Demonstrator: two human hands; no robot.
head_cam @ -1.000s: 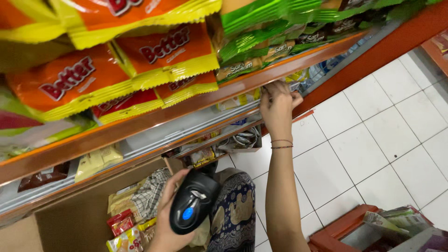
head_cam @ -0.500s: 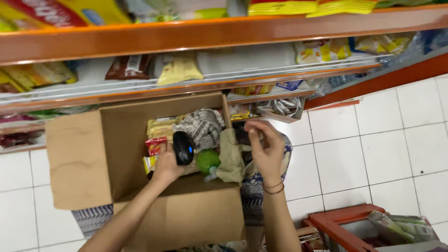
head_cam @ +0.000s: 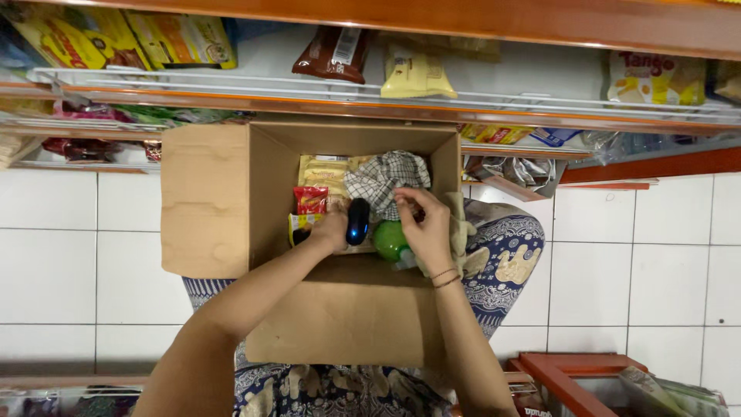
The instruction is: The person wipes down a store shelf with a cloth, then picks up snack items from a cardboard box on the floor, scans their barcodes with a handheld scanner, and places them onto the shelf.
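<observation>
An open cardboard box (head_cam: 208,201) rests on my lap below the shelves. My left hand (head_cam: 333,230) is inside it, shut on a black handheld scanner (head_cam: 357,221) with a blue window. My right hand (head_cam: 427,226) is also in the box, its fingers pinching a checkered cloth (head_cam: 384,179). A green round object (head_cam: 390,240) lies between my hands. Red and yellow snack packets (head_cam: 310,201) lie at the box's left side.
Orange-edged shelves (head_cam: 386,108) with snack bags, a brown packet (head_cam: 334,54) and a yellow packet (head_cam: 415,75) run along the top. White floor tiles (head_cam: 641,255) surround me. A red crate (head_cam: 571,378) with packets stands at lower right.
My view dropped from the upper shelves to the box. My right hand came down from the shelf into the box and took hold of the cloth. The scanner stayed in my left hand.
</observation>
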